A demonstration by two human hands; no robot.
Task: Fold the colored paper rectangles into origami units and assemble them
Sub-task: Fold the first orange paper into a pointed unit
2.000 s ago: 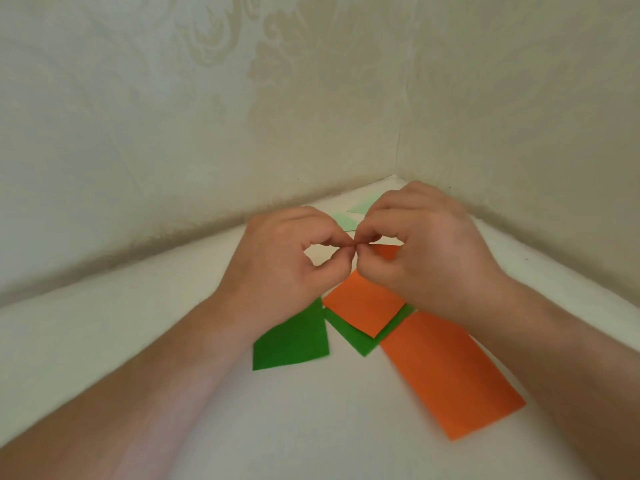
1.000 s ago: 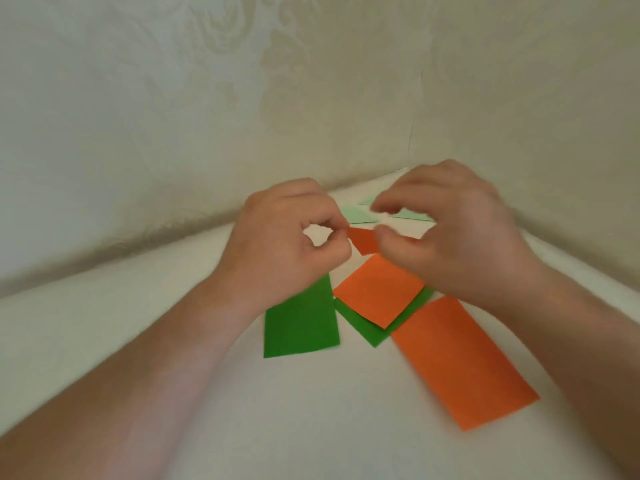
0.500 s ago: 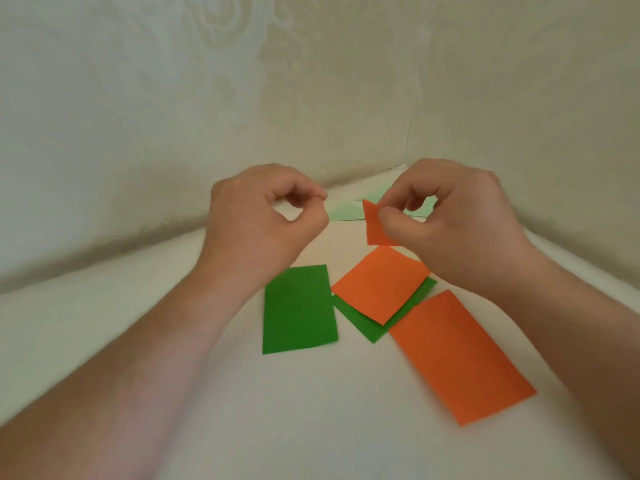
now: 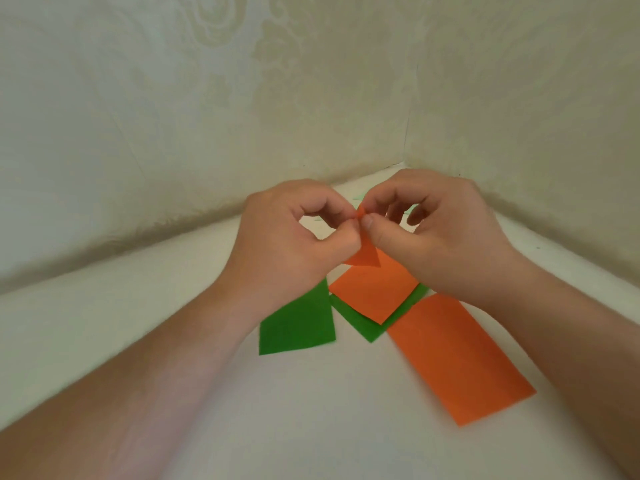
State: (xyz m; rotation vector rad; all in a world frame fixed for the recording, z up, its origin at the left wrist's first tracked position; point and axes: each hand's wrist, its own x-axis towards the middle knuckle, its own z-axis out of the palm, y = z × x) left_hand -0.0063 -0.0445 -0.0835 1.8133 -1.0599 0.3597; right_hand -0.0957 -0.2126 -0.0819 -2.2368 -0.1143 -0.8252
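A small folded orange paper unit (image 4: 365,254) hangs in the air between my hands, above the table. My left hand (image 4: 294,244) pinches its left side with thumb and forefinger. My right hand (image 4: 436,233) pinches its top right the same way. Below them lie a green rectangle (image 4: 298,327), an orange piece (image 4: 374,292) on top of a second green piece (image 4: 367,327), and a long orange rectangle (image 4: 457,358). Pale green paper (image 4: 360,197) shows behind my fingers, mostly hidden.
The white table (image 4: 311,410) sits in a corner of two patterned cream walls (image 4: 207,98). The wall corner (image 4: 405,161) stands just behind my right hand.
My left hand had let go and moved apart half a second ago; now it has come back and pinches the orange unit together with my right hand.
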